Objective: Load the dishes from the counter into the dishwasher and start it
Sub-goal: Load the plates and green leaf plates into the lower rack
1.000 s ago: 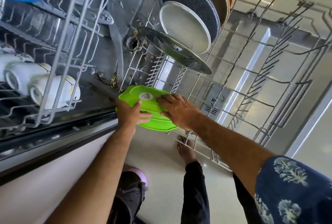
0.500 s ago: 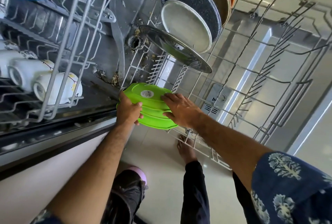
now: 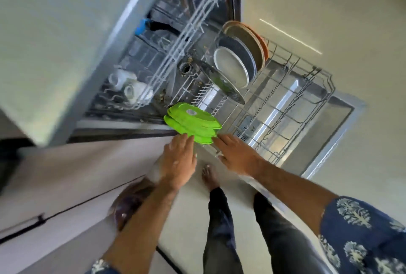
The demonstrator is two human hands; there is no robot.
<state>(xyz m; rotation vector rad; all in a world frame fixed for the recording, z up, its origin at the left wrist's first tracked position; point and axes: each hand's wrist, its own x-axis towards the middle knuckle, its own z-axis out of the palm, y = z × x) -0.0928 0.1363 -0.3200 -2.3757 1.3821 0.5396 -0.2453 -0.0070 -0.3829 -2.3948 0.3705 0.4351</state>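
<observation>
My left hand [image 3: 179,159] and right hand [image 3: 238,156] are both flat, fingers straight, holding nothing; their fingertips reach the near edge of the green lids [image 3: 193,123]. The lids lie stacked at the lower rack's [image 3: 307,89] near corner. At 12 o'clock, plates [image 3: 239,54] stand upright. At 10 o'clock, cups [image 3: 131,89] sit in the upper rack [image 3: 175,54].

Blue white-printed sleeves [image 3: 360,236], dark trousers [image 3: 222,229], bare foot [image 3: 208,176].

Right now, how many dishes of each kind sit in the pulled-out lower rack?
Green plastic lids: 3
Steel lid: 1
Upright plates: 4
Total: 8
</observation>
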